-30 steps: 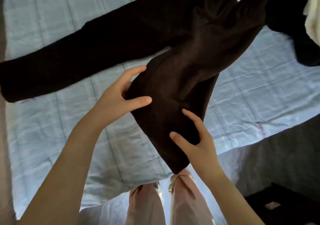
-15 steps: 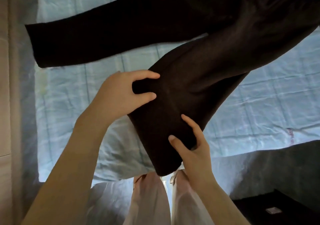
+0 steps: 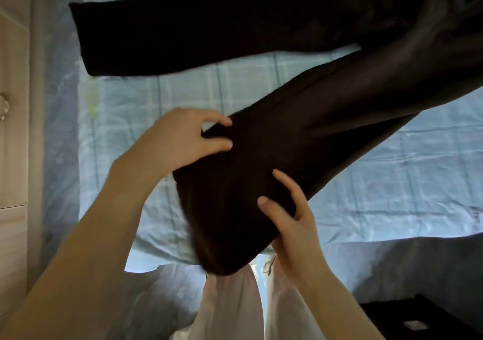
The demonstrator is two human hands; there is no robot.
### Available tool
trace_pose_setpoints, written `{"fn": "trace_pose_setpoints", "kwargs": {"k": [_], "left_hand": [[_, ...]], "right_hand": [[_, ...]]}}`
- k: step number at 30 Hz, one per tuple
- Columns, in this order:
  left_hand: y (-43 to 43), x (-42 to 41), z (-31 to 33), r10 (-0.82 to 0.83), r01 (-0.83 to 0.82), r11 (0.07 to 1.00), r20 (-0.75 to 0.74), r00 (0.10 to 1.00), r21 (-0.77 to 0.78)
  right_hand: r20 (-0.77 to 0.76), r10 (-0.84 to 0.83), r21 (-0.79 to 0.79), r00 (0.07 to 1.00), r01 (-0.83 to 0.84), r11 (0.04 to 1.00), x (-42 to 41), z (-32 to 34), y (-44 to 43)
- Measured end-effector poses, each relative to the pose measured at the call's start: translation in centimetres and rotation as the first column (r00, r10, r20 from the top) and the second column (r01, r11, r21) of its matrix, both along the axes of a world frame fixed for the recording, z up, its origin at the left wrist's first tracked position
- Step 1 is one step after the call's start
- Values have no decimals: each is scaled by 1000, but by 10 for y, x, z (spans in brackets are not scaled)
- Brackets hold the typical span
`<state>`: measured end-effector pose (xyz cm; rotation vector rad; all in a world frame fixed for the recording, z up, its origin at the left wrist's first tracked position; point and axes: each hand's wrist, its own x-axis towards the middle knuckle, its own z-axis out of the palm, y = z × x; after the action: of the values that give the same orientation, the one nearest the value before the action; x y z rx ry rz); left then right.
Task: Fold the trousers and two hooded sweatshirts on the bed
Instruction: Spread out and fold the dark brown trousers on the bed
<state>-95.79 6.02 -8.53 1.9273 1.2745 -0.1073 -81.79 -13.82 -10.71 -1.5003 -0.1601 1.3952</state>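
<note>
— What are the hands doing?
— The left hand (image 3: 180, 141) pinches the near leg of the trousers (image 3: 326, 130). The right hand (image 3: 295, 224) grips its cuff, fingers probably tucked underneath.
— And the rest?
— It stretches away beyond both hands, over the bed (image 3: 366, 196).

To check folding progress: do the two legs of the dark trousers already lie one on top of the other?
No, blue bedsheet shows between the far leg and the near leg, so they lie apart.
</note>
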Motion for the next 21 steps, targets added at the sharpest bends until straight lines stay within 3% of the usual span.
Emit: {"fn": "trace_pose_setpoints", "kwargs": {"k": [1, 3, 5, 7, 9, 11, 13, 14, 16, 17, 19, 21], "left_hand": [[6, -2, 8, 59, -63, 997, 66, 996, 52], [17, -11, 7, 120, -101, 989, 197, 973, -105], [19, -27, -14, 65, -14, 952, 157, 986, -306], [12, -44, -42, -51, 64, 942, 49, 998, -329], [3, -54, -59, -10, 15, 976, 26, 1000, -217], [-6, -59, -72, 44, -44, 999, 4, 999, 7], [-18, -58, -82, 31, 9, 978, -188, 982, 207], [-25, -54, -87, 44, 39, 955, -271, 962, 293], [-45, -33, -89, 94, 34, 890, -255, 962, 454], [-56, -16, -87, 85, 37, 861, -216, 973, 507], [-73, 18, -83, 18, 79, 839, -174, 985, 538], [-82, 33, -99, -39, 138, 858, -206, 978, 495]], "right_hand": [[-19, -24, 36, 1000, 25, 999, 0, 4, 6], [153, 34, 50, 988, -42, 998, -6, -3, 15], [270, 149, -5, 951, -153, 988, -17, -18, 18], [282, 225, -96, 933, -206, 974, -32, -34, 16], [346, 255, -159, 903, -212, 964, -43, -46, 11], [447, 295, -184, 844, -236, 954, -45, -52, 7], [471, 431, -278, 770, -334, 901, -38, -53, 8], [488, 551, -357, 677, -421, 834, -31, -50, 8], [582, 707, -526, 402, -476, 704, -10, -41, 10], [692, 658, -523, 298, -423, 740, 0, -36, 16], [893, 420, -336, 162, -381, 862, 23, -37, 36], [943, 330, -314, -49, -471, 825, 50, -62, 68]]}}
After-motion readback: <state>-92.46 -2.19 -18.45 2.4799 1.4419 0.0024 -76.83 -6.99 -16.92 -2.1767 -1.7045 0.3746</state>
